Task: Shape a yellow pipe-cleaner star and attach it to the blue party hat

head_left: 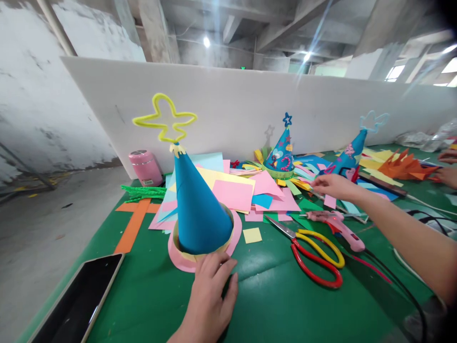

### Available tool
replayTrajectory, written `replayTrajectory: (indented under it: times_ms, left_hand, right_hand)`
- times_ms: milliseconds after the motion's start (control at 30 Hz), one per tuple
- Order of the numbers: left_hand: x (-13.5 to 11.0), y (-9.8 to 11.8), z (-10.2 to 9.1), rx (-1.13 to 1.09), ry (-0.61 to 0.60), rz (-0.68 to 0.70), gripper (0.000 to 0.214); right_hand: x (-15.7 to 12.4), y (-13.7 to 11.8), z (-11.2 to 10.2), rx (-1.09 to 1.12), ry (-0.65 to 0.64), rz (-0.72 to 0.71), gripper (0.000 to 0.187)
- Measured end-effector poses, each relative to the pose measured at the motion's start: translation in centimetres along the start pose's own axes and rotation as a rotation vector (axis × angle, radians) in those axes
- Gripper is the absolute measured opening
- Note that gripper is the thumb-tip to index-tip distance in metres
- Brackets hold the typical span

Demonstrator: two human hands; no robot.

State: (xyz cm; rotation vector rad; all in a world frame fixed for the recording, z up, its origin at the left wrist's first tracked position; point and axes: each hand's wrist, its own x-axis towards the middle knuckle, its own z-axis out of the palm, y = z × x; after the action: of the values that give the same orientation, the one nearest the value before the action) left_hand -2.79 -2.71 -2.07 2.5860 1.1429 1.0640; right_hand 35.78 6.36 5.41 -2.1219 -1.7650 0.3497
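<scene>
A blue paper cone hat (pixel 200 209) stands upright with a pink and yellow paper brim (pixel 180 257). On its tip is a yellow pipe-cleaner shape (pixel 160 116). My left hand (pixel 212 290) rests its fingertips on the front of the brim, thumb apart. Stretched toward the paper pile, my right hand (pixel 333 186) has its fingertips pinched together over colourful scraps; whatever is between them cannot be made out. Below that hand lie a pink glue gun (pixel 337 226) with a small red light and scissors (pixel 303 245) with red and yellow handles.
Pink sheets (pixel 233 194) and other paper spread behind the hat. Decorated cone hats (pixel 280 152) stand further back. At left are a phone (pixel 80 300), orange strips (pixel 134 226), green pipe cleaners (pixel 143 193) and a pink canister (pixel 145 167). Another person's hands (pixel 448 174) show far right.
</scene>
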Motion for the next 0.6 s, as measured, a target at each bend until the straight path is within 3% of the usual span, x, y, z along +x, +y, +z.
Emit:
replayTrajectory:
  times_ms: [200, 367, 500, 600]
  left_hand:
    - [0.2, 1.5, 0.1, -0.033, -0.075, 0.038, 0.02]
    - [0.6, 4.3, 0.8, -0.041, -0.218, 0.129, 0.021]
    - [1.2, 7.3, 4.0, -0.028, -0.268, 0.332, 0.016]
    - [2.0, 10.0, 7.1, -0.051, -0.267, 0.495, 0.034]
  right_hand:
    - [-3.6, 5.7, 1.2, -0.031, -0.105, 0.099, 0.008]
    - [-2.5, 6.5, 3.3, -0.062, -0.16, 0.112, 0.015]
    - [-0.2, 5.3, 4.1, -0.131, -0.237, 0.089, 0.023]
    - [0.9, 4.3, 4.4, -0.197, -0.295, 0.096, 0.022]
